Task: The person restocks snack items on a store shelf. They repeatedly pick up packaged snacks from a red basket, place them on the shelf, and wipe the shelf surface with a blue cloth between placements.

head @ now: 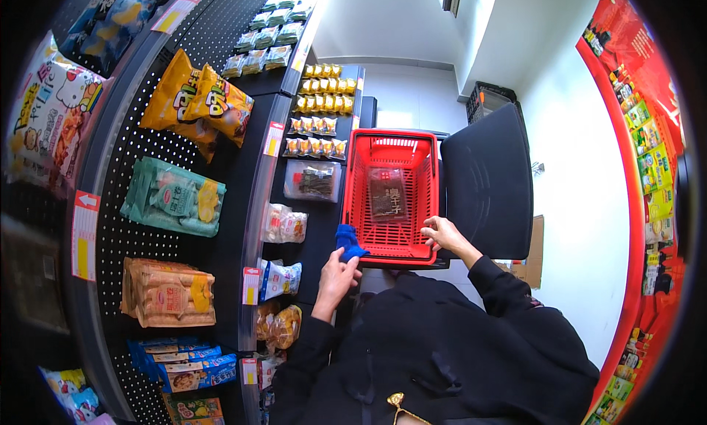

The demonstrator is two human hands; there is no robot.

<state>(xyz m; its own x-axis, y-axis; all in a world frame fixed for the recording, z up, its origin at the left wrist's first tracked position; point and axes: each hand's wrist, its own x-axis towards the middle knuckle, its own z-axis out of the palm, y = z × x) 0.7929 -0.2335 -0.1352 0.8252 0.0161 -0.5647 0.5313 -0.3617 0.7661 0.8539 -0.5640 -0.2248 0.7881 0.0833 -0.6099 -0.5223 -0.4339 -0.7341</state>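
Observation:
A red plastic shopping basket point(391, 250) stands before me, with one brown snack packet point(387, 196) lying flat inside it. A blue cloth point(349, 241) hangs over the basket's near left corner. At that corner my left hand point(337, 275) has its fingertips close to the cloth's lower edge; whether it pinches the cloth is unclear. My right hand point(445, 235) is at the basket's right rim, near the front corner, its fingers curled; whether they grip the rim cannot be told.
Shelves on the left hold orange snack bags point(218, 102), a teal bag of rolls point(175, 197) and rows of small packets point(325, 103). A black chair back point(489, 184) adjoins the basket's right side. Behind it, a black crate point(489, 100) stands by the white wall.

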